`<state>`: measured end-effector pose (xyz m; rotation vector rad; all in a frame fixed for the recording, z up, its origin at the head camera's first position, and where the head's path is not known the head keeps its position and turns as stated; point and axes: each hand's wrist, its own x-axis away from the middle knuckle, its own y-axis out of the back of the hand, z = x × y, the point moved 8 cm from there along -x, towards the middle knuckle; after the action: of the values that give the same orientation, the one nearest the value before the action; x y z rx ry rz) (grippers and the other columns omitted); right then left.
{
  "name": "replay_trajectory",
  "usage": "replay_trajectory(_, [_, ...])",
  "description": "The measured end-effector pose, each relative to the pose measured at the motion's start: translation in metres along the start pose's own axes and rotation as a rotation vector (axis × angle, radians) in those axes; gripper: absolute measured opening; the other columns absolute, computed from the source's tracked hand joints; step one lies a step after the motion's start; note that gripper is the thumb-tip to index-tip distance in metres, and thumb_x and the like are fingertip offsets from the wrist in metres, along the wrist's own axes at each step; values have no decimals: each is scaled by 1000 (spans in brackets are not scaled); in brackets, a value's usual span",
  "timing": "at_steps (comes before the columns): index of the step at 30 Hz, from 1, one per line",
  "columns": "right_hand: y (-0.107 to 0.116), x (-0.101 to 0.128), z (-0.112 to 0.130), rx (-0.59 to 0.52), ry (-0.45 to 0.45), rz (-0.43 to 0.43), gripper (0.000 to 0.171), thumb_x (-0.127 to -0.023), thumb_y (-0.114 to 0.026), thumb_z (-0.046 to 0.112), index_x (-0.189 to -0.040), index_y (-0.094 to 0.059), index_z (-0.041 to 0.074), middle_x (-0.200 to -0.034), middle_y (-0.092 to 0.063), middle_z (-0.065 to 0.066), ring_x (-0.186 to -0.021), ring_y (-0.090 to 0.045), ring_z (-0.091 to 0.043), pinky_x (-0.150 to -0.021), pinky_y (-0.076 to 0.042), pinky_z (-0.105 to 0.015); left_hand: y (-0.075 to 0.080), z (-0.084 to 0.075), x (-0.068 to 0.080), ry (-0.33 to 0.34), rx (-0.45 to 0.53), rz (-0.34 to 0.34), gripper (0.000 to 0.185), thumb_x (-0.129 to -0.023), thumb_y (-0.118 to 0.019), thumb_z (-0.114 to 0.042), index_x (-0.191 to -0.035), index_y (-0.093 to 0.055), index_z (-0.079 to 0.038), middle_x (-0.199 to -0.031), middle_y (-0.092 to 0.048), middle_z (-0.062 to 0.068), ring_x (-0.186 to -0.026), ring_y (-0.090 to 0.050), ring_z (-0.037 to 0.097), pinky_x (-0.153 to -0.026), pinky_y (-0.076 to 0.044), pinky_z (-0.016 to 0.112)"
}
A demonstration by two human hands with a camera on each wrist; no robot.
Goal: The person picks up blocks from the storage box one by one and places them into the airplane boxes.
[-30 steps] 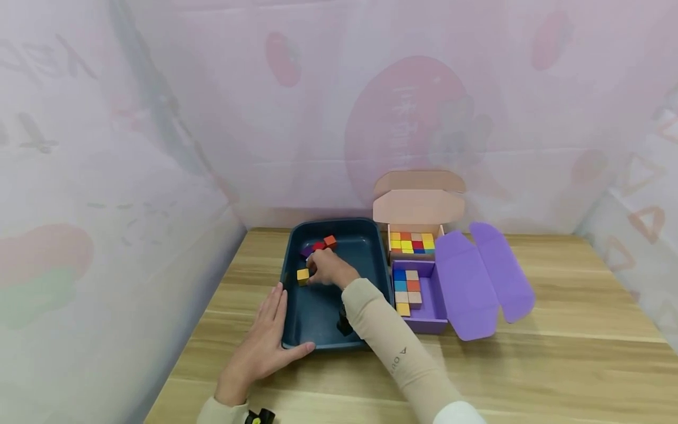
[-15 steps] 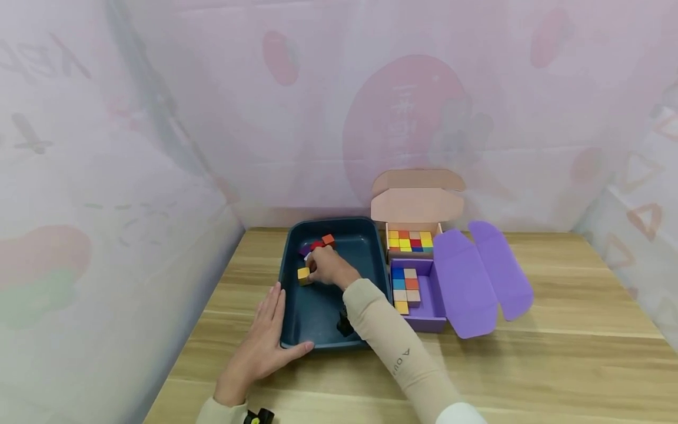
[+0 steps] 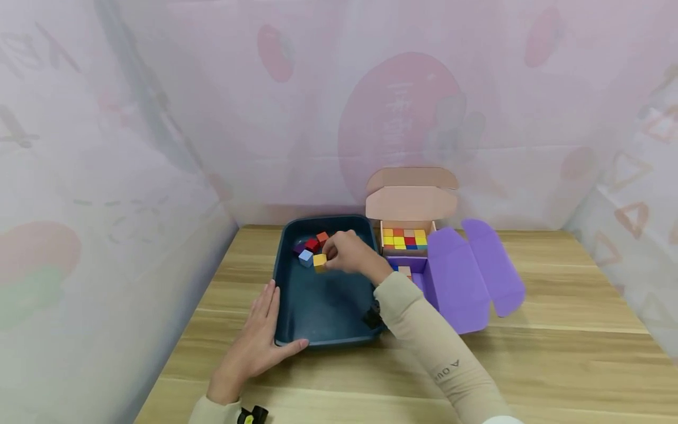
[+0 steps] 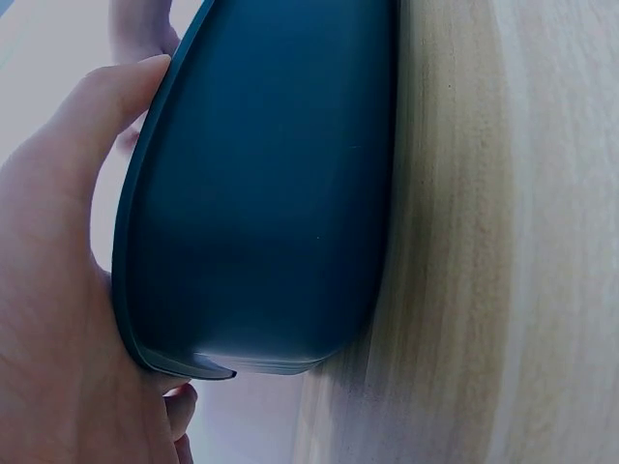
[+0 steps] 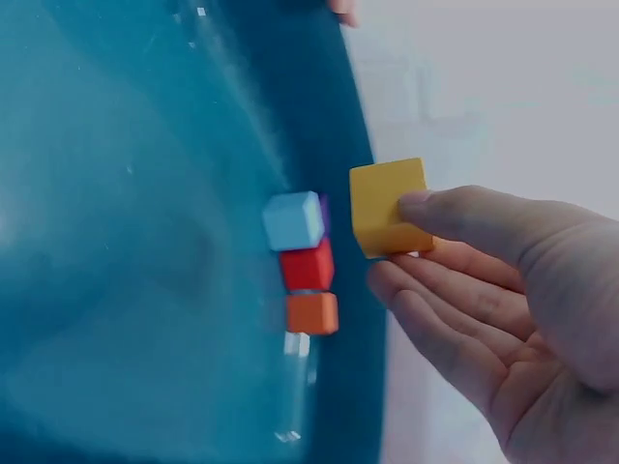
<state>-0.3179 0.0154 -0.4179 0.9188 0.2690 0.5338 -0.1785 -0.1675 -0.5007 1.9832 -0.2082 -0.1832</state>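
Note:
Pinched between the thumb and fingers of my right hand is a yellow cube, raised above the floor of the dark blue tray. In the tray's far left part lie a light blue cube, a red cube, an orange cube and a purple cube, partly covered by its neighbours. My left hand rests against the tray's near left corner, fingers straight along the left side and thumb along the front rim. The left wrist view shows that hand touching the rim.
Right of the tray stands an open purple box, its lid folded out rightward; my right sleeve hides much of its inside. Behind it, an open pinkish cardboard box holds rows of coloured cubes. The wooden table extends right.
My right hand has lifted the yellow cube from the tray floor and moved it rightward. The light blue cube, mostly hidden before, now shows. My left hand stays at the tray corner.

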Motion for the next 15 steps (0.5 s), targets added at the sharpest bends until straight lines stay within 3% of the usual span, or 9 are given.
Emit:
replay_trajectory(9, [35,41,-8,33,-23,7,26,-93,-83,16,-116,-79,4,-110,-80,-11,-96,-76,-20,-88,-66,-32,0,0,-2,16,-9,9,129,-83,-70,-77,-169,-11,-2,-180,0,14,-166,-7,41,-130,-16,69])
replay_trajectory(15, [53,68,-19,-6,-61,10,27,-91,-84,15,-115,-78,3,-108,-80,-10,-94,-77,-18,-88,-66,-34,0,-1,-2,2,0,4,128,-84,-71,-75,-169,-11,-1,-180,0,15,-166,-7,41,-130,-16,69])
